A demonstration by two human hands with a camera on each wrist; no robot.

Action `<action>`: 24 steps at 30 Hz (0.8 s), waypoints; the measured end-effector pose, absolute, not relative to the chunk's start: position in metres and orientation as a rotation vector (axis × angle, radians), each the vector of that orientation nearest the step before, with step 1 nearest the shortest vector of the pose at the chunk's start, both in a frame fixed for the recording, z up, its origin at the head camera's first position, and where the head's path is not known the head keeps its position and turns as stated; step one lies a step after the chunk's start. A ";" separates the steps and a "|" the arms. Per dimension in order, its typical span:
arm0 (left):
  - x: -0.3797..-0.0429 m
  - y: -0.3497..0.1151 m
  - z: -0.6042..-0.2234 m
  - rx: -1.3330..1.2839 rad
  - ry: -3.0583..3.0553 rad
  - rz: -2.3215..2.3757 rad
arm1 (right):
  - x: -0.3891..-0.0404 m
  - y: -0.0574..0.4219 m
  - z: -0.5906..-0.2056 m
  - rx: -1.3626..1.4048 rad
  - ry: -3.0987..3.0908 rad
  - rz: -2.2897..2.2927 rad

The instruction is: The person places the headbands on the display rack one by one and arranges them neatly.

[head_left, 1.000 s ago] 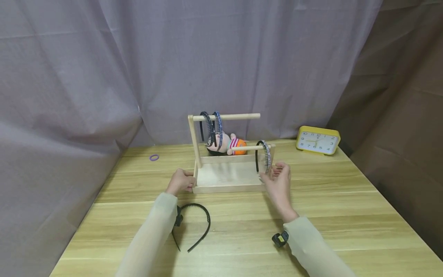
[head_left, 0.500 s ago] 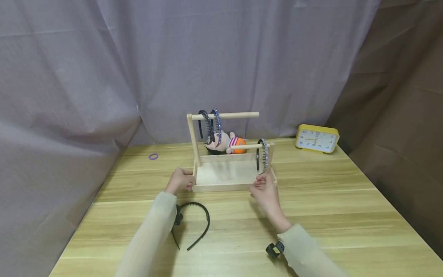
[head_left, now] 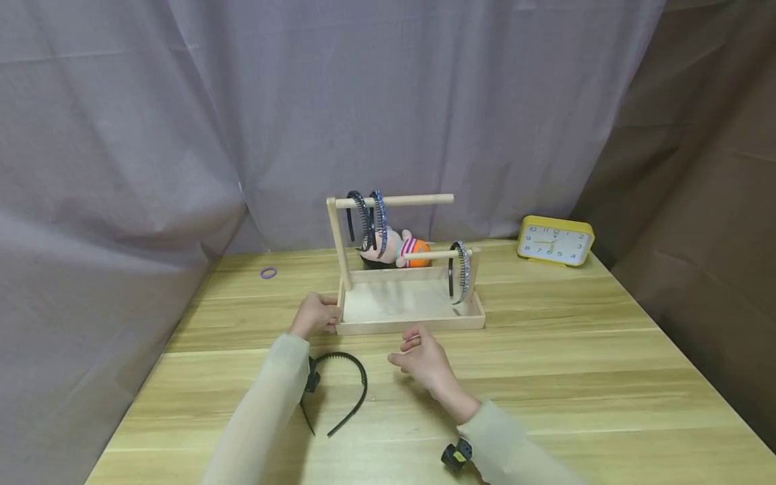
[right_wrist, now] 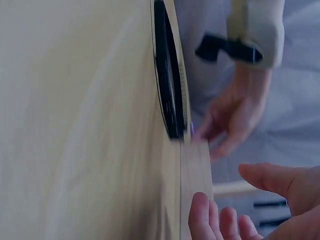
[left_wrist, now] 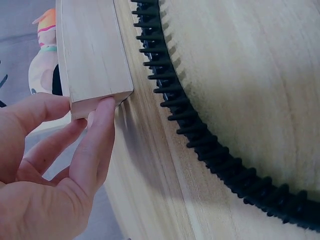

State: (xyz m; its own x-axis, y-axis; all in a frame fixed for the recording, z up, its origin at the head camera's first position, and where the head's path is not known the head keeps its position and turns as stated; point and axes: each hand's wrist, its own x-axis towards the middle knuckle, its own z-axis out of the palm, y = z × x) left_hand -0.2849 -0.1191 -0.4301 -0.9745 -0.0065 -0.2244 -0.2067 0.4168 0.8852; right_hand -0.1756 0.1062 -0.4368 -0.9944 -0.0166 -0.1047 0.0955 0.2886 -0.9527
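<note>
My left hand (head_left: 314, 315) holds the left end of a wooden headband stand (head_left: 412, 327); the left wrist view shows thumb and fingers pinching the tray's corner. A dark glittery headband (head_left: 366, 219) and a blue glittery headband (head_left: 382, 222) hang from the upper bar. On the lower bar hangs a silver glittery headband (head_left: 465, 273). My right hand (head_left: 426, 362), fingers loosely bent and holding nothing, is just in front of the tray. A black toothed headband (head_left: 365, 385) lies on the table between the forearms, its left side partly hidden by the left wrist.
Behind the stand lies a soft doll (head_left: 391, 248) in striped and orange clothes. A yellow clock (head_left: 556, 241) stands at the back right. Left of the stand is a purple hair tie (head_left: 268, 273). Grey curtains (head_left: 388, 101) hang behind the table.
My right hand has left the stand's right end and moved left and toward me, along the tray's front. The left hand keeps its hold on the left end.
</note>
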 end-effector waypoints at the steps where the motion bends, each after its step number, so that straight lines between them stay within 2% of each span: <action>1: -0.285 -0.119 -0.430 -0.187 2.484 1.592 | -0.174 0.102 -0.437 0.054 2.419 -1.811; 12: -0.282 -0.120 -0.428 -0.197 2.468 1.595 | -0.160 0.070 -0.449 -0.100 2.364 -1.690; 24: -0.284 -0.121 -0.429 -0.190 2.464 1.603 | -0.169 0.054 -0.450 -0.256 2.632 -1.322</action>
State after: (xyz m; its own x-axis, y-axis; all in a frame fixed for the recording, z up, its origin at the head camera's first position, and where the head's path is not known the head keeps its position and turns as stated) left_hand -0.2840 -0.1207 -0.4291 -0.9726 -0.0008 -0.2325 -0.2129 0.4050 0.8892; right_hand -0.1689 0.0542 -0.4499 -0.9680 -0.2354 -0.0871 -0.0707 0.5888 -0.8051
